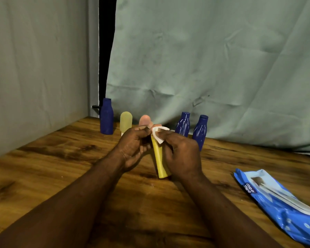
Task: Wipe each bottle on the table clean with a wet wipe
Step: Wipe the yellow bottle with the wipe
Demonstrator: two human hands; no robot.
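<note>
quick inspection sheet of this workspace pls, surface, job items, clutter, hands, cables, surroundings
surface: wooden table, dark grain, no spill seen
job's things: yellow bottle held between both hands; white wet wipe at its top; three blue bottles, a pale yellow bottle and a pink bottle upright at the back; blue wipes pack lying at right
clutter: nothing seen
grippers: left hand in a grip on the yellow bottle; right hand holds the bottle and presses the wipe to it
cables: nothing seen
surroundings: green cloth backdrop; dark gap in it
</note>
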